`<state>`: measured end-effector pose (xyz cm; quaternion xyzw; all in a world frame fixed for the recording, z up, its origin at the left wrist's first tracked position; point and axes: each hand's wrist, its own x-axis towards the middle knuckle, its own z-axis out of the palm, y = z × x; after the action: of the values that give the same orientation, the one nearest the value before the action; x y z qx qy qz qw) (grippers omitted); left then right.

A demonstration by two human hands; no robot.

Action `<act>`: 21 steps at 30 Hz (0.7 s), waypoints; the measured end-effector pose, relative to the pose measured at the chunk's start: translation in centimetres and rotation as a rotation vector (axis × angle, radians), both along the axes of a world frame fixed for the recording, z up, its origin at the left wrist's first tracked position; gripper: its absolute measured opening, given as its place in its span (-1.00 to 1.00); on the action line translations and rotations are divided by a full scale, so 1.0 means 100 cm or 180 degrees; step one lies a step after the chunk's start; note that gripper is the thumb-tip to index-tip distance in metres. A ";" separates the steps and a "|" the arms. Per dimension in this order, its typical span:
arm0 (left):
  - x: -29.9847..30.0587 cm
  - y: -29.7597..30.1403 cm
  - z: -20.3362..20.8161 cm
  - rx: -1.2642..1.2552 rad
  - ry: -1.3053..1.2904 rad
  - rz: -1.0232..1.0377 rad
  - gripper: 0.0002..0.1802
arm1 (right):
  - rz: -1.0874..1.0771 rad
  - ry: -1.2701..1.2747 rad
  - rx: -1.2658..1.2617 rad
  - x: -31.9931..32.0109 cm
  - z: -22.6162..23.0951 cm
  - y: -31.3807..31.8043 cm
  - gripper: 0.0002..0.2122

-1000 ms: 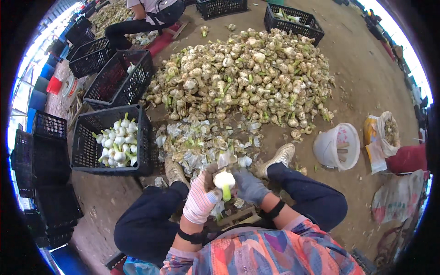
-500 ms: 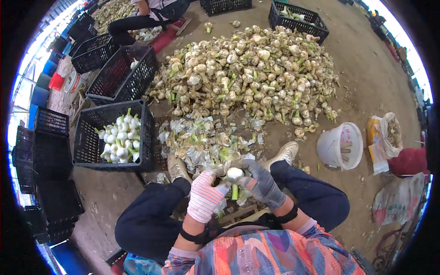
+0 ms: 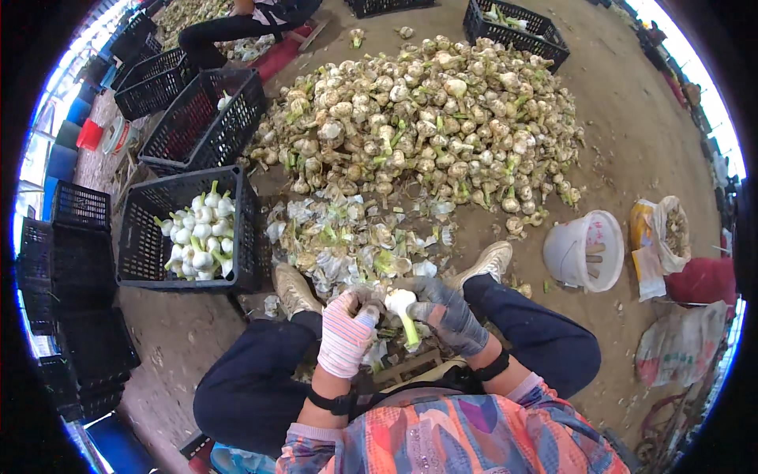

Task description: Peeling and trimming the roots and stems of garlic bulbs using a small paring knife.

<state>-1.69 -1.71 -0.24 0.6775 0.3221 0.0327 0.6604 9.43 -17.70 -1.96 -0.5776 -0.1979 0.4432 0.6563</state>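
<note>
Item: one garlic bulb (image 3: 400,301), white, with a green stalk pointing down toward us. We hold it between both hands, low over our knees.

Left hand (image 3: 345,336): in a pink-and-white striped glove, fingers curled against the bulb's left side, grasping it.

Right hand (image 3: 448,314): in a grey glove, fingers closed around the bulb's right side and stalk.

Just ahead of the hands: a litter of peeled skins and trimmings (image 3: 347,237) on the dirt floor (image 3: 639,142), between our two shoes.

Farther ahead of the hands: a large heap of unpeeled garlic (image 3: 426,110) with green stalks.

Ahead and to the left of the left hand: a black plastic crate (image 3: 142,245) holding cleaned white bulbs (image 3: 197,237); beyond it, a second black crate (image 3: 209,118), nearly empty, with more crates stacked farther left.

To the right of the right hand: a white bucket (image 3: 584,251) lying on its side, with an open sack (image 3: 671,233) just beyond it.

Far ahead, to the left: another person (image 3: 237,24) seated at the floor's edge, seen only in part.
</note>
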 end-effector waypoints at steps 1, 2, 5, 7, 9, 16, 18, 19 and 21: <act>-0.001 -0.003 -0.001 -0.0198 -0.0201 0.0152 -0.77 | -0.0063 -0.0050 0.0007 0.000 0.000 0.001 -0.63; -0.002 -0.006 -0.007 0.0254 -0.0377 -0.0005 -0.75 | -0.0033 -0.0271 -0.0069 0.000 -0.002 0.001 -0.63; 0.000 0.001 -0.007 0.2146 -0.0184 -0.0922 -0.68 | 0.0071 -0.0818 -0.0209 0.000 -0.008 0.001 -0.64; -0.003 0.006 -0.008 0.2280 -0.0050 -0.1100 -0.71 | 0.0186 -0.1013 -0.0166 0.000 -0.007 0.002 -0.65; -0.006 0.009 -0.014 0.2654 0.0100 -0.1321 -0.73 | 0.0326 -0.1200 -0.0116 0.004 -0.003 0.007 -0.66; -0.004 0.011 -0.020 0.0817 0.0141 -0.0330 -0.82 | 0.0210 0.0116 -0.0330 0.001 -0.014 0.008 -0.61; -0.005 0.011 -0.033 0.0406 0.0173 -0.0080 -0.83 | 0.0174 0.0616 -0.0650 0.002 -0.011 0.012 -0.59; -0.005 0.012 -0.035 0.0294 0.0204 -0.0041 -0.83 | 0.0145 0.0869 -0.0814 0.002 -0.011 0.013 -0.58; -0.003 0.015 -0.037 0.0069 0.0264 0.0033 -0.83 | 0.0132 0.0350 -0.0475 -0.007 -0.025 0.016 -0.56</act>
<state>-1.95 -0.25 -3.91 0.6837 0.3523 0.0114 0.6390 8.75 -16.11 -4.51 -0.5955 -0.1400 0.5012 0.6120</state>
